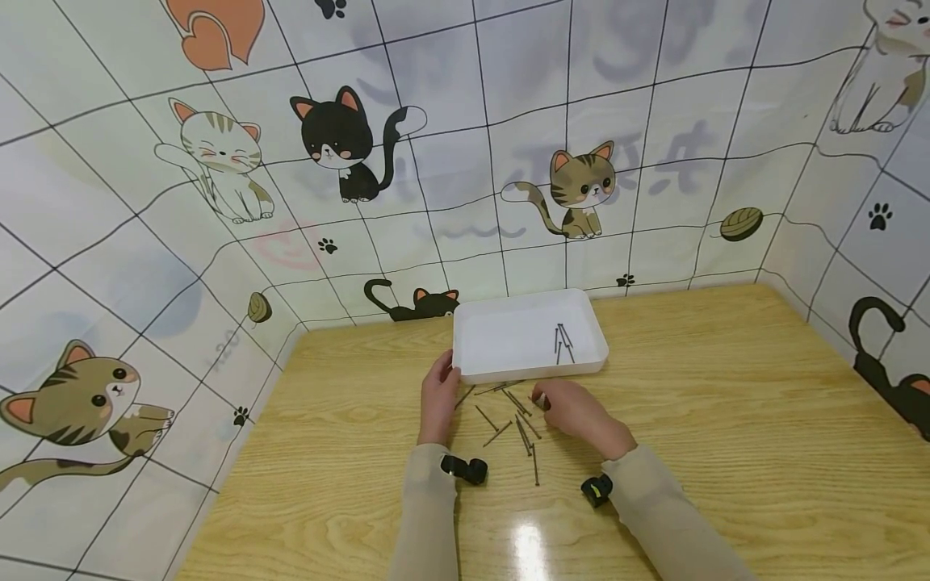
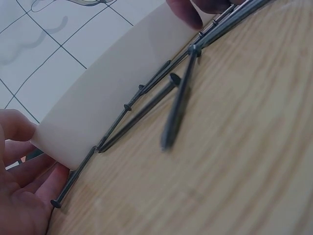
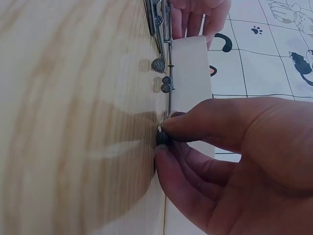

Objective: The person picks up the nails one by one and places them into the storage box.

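Observation:
A white tray [image 1: 519, 375] stands at the back of the table, with several dark nails [image 1: 563, 345] lying inside near its right end. My left hand [image 1: 439, 399] grips the tray's front left corner; in the left wrist view its fingers [image 2: 36, 176] wrap that corner at the base. In front of the tray lies a loose scatter of more nails [image 1: 523, 436]. My right hand [image 1: 577, 410] is at the right side of this scatter, and its thumb and forefinger pinch a nail [image 3: 162, 138] close over the tabletop, its head showing between the fingertips.
The wood-grain table [image 1: 327, 500] reaches back to a wall cloth [image 1: 450, 226] printed with cats and grid lines. A wrist camera [image 1: 465, 470] is strapped on the left sleeve, another camera [image 1: 597, 490] on the right sleeve.

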Tool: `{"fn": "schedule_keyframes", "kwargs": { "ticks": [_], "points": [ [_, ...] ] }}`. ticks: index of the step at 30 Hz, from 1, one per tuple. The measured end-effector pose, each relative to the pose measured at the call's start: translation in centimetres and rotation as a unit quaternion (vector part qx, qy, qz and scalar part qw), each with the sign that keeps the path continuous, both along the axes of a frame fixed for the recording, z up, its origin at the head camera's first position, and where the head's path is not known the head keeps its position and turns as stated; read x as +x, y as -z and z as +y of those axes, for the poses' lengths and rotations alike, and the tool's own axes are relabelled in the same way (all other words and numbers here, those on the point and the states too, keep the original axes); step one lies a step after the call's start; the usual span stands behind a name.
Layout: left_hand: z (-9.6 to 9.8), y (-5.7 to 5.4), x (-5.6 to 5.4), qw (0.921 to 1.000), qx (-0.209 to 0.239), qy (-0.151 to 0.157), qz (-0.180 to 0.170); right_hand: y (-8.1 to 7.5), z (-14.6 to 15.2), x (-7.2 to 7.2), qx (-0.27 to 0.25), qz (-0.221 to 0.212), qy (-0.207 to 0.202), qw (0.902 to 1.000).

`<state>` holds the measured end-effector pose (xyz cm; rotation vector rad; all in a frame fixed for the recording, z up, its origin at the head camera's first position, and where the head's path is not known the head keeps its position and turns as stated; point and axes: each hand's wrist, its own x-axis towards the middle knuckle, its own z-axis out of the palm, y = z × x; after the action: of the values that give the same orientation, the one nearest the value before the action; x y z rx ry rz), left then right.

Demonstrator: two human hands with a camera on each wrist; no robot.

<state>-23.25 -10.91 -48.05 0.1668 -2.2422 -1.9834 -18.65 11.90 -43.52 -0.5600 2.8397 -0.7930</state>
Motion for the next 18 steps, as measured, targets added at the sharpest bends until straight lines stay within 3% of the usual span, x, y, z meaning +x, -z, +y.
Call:
{"fn": "schedule_keyframes", "kwargs": {
  "ticks": [18],
  "points": [
    [0.11,0.02,0.05,1.0000,-0.003,-0.001,0.007,-0.03,0.13,0.28,0.030,0.012,0.025,0.9992]
  ]
}}
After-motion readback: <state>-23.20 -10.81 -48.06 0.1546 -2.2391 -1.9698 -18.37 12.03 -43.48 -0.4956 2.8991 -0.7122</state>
